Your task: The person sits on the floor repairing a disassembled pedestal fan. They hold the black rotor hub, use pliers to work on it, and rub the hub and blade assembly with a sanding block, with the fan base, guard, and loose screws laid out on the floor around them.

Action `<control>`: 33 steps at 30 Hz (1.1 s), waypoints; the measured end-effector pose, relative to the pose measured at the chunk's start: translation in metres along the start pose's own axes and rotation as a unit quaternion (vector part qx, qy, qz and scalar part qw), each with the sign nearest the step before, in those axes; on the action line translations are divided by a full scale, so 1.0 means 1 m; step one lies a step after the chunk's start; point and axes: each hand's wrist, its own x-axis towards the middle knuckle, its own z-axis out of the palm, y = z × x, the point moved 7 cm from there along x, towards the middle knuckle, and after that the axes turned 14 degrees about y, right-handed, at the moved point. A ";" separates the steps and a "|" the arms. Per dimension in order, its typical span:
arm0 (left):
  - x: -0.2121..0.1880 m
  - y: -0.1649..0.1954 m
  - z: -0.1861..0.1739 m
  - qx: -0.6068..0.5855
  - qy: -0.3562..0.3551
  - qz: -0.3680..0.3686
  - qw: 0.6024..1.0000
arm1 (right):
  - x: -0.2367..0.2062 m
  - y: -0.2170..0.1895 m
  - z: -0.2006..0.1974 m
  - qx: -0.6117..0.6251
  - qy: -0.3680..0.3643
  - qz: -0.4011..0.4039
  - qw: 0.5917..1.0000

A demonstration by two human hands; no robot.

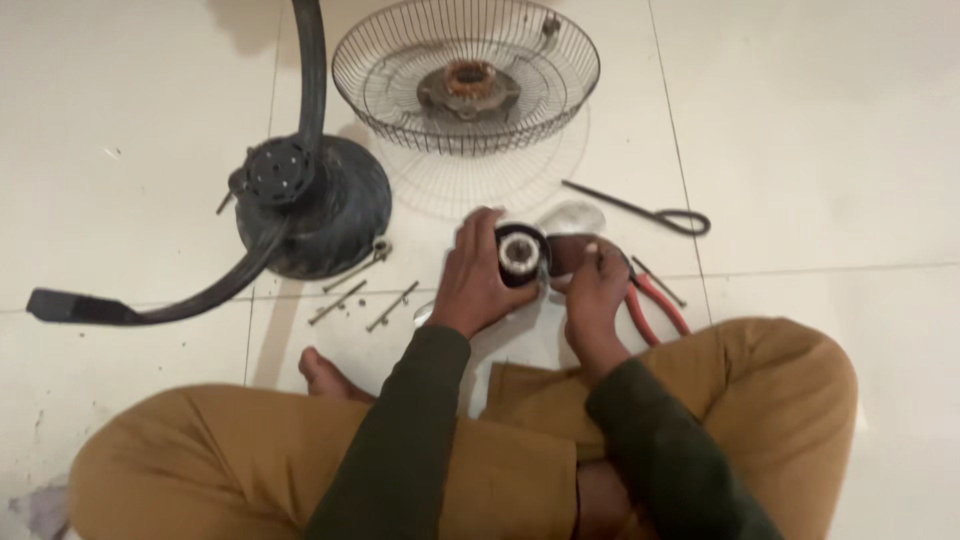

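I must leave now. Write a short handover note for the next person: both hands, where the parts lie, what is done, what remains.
Left hand grips the round black motor part; right hand holds its other side.
Red-handled pliers lie just right of the hands; three long bolts lie left of them.
Wire fan guard, with the motor core inside, sits ahead; black fan base at left.
Done: fan is apart. Left: the part in hand looks unfinished.
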 end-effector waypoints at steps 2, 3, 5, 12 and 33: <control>-0.009 0.005 -0.004 0.087 0.006 -0.051 0.995 | 0.005 0.011 -0.004 0.073 0.009 0.089 0.993; -0.012 0.007 -0.005 0.127 0.012 -0.074 0.989 | 0.006 0.017 -0.005 0.110 0.012 0.129 0.985; -0.019 0.010 -0.005 0.136 0.012 -0.127 0.983 | 0.007 0.019 -0.003 0.118 -0.016 0.123 0.985; -0.009 0.002 0.007 -0.008 0.008 -0.101 0.995 | -0.002 0.014 0.014 -0.026 -0.109 0.016 0.994; -0.005 -0.008 0.019 -0.040 -0.032 -0.129 0.990 | -0.038 -0.012 -0.004 -0.082 -0.048 -0.133 0.987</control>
